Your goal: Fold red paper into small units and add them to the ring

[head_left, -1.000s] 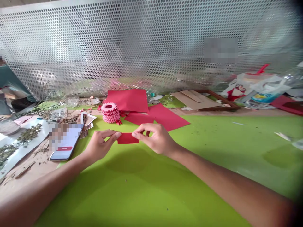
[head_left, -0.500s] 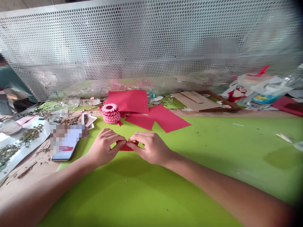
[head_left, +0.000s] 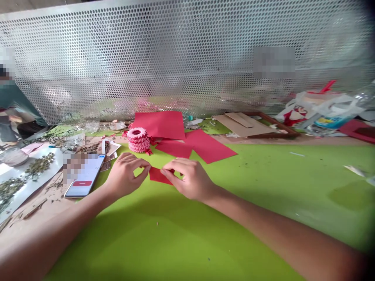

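Note:
A small piece of red paper (head_left: 159,175) is held up between my two hands, just above the green table top (head_left: 175,234). My left hand (head_left: 124,174) pinches its upper left corner between thumb and forefinger. At its right end my right hand (head_left: 190,177) grips the paper the same way, covering part of it. Beyond the hands stands a ring-shaped stack of folded pink paper (head_left: 138,141). Larger red sheets (head_left: 209,146) lie flat behind and to the right of that stack.
A phone (head_left: 85,175) lies left of my left hand, near dried plant bits (head_left: 39,166) on white paper. Cardboard (head_left: 244,125) in a wooden frame and plastic bags (head_left: 319,111) sit along the back. A perforated metal panel (head_left: 187,58) rises behind; part of a person (head_left: 17,105) shows far left.
My hands have moved apart along the paper, the left one to its corner, so more of the red piece shows between them. The piece now slants down to the right.

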A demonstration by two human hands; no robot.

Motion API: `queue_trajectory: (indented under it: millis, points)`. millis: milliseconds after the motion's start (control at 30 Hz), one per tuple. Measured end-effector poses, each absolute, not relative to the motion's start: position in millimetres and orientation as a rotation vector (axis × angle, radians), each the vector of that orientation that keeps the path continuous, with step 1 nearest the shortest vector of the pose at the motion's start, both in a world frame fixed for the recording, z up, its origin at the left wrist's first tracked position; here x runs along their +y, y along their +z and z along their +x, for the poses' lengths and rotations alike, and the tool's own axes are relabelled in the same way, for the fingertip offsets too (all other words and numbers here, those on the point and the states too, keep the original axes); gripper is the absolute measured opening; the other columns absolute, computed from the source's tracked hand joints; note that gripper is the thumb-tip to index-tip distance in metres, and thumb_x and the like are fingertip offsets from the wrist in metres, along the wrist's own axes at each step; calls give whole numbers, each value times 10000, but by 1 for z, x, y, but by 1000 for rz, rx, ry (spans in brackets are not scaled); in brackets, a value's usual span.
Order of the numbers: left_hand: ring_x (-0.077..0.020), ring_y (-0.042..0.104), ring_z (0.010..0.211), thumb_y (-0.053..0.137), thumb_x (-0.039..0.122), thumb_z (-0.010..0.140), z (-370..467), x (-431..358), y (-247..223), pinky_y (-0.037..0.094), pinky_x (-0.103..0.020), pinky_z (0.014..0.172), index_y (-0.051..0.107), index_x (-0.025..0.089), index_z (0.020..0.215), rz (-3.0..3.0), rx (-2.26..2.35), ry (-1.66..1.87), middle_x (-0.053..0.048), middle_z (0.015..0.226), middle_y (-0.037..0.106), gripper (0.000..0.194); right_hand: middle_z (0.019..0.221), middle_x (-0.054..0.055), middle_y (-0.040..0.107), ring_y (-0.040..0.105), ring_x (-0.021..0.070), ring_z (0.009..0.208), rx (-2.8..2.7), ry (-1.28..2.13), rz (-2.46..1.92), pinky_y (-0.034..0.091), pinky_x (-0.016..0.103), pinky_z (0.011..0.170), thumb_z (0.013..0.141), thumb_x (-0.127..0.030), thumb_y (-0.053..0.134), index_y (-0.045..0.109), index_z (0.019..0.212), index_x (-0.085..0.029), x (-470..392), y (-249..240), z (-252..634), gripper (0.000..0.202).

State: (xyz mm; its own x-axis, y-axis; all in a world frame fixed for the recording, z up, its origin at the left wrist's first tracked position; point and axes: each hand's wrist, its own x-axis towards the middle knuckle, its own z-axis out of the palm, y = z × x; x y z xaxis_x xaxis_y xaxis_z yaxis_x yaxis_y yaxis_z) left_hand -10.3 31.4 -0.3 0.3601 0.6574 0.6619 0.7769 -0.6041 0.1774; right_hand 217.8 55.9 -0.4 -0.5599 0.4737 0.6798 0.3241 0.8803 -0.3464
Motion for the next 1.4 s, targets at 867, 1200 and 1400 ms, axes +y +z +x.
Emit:
queue_trajectory:
  millis: [867, 1200, 1400]
  points:
    - [-189, 675, 702, 529, 263, 944, -7, 23, -3, 479, -309, 693, 700, 201, 839, -2544, -1481, -1077, -21, 767, 750, 210, 747, 36, 731, 650, 164, 656, -2322, 116, -813, 450, 274, 612, 888, -196, 563, 704, 814, -164, 71, 2, 231, 162]
    - [-175, 680, 709, 513, 294, 945, -7, 26, -2, 495, -254, 610, 691, 191, 859, -2628, -1680, -1217, -22, 804, 750, 223, 929, 86, 750, 678, 184, 738, -2246, 810, -903, 496, 262, 589, 890, -414, 627, 707, 984, -146, 66, 3, 224, 295]
    - [-274, 592, 1166, 669, 392, 871, -5, 23, -4, 496, -407, 983, 559, 199, 1266, -2690, -1414, -1174, -139, 1253, 620, 453, 720, 31, 679, 596, 150, 625, -2160, 841, -866, 442, 254, 555, 914, -469, 593, 679, 820, -154, 65, 1, 221, 340]
